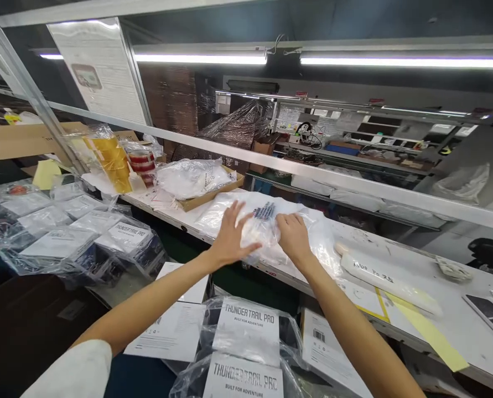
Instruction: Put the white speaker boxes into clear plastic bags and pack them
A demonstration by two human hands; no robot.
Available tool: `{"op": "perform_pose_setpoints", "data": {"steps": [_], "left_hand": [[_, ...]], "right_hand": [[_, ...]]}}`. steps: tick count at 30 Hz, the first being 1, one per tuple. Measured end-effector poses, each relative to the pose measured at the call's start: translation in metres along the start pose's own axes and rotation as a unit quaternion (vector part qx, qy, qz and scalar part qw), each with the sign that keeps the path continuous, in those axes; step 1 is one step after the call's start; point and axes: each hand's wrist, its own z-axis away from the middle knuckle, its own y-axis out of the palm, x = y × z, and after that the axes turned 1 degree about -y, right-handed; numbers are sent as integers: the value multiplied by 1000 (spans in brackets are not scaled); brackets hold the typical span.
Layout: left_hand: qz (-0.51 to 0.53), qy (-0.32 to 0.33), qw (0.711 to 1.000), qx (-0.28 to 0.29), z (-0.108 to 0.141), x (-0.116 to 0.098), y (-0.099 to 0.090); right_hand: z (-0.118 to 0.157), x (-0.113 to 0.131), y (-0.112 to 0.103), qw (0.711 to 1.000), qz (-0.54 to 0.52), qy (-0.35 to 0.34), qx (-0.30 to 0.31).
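A stack of clear plastic bags with printed text lies on the white bench. Over its left part is my left hand, fingers spread and thumb out, beside the bag plastic. My right hand has its fingers closed on the plastic, just right of the dark printed text. Below my hands sit white boxes marked THUNDER TRAIL PRO, partly wrapped in clear plastic. More bagged boxes stand at the left.
Rolls of yellow tape and red tape stand at the bench's left end, near a cardboard tray with plastic bags. A long white packet and yellow paper lie at the right. A metal rail crosses behind the bench.
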Motion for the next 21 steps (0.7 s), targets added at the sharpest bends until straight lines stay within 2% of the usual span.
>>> {"op": "perform_pose_setpoints", "data": {"steps": [2,4,5,7,9,11,14,16,19,21], "left_hand": [[105,-165,978,68,-16,6,-13],[232,-228,933,153,-36,11,-24],[290,-229,915,161,-46,10,-29],[381,-212,892,115,-61,4,-39],[437,-201,872,86,-72,-9,-49],[447,-180,870,102,-79,-26,-59],[415,-121,898,81,-88,-50,-74],[404,-95,909,44,-95,-61,-81],[410,-88,907,29,-103,-70,-85],[421,-89,902,35,-103,-74,-83]], "right_hand": [[15,7,-17,998,16,61,-20],[26,9,-43,994,8,108,-11],[32,6,-59,993,-17,119,14],[44,-3,-94,980,-115,120,109],[59,-15,-129,941,-228,117,221],[75,-24,-160,911,-300,117,257],[99,-31,-196,885,-383,126,231],[112,-33,-213,850,-451,183,203],[128,-31,-230,796,-515,305,90],[137,-26,-236,784,-511,351,16]]}}
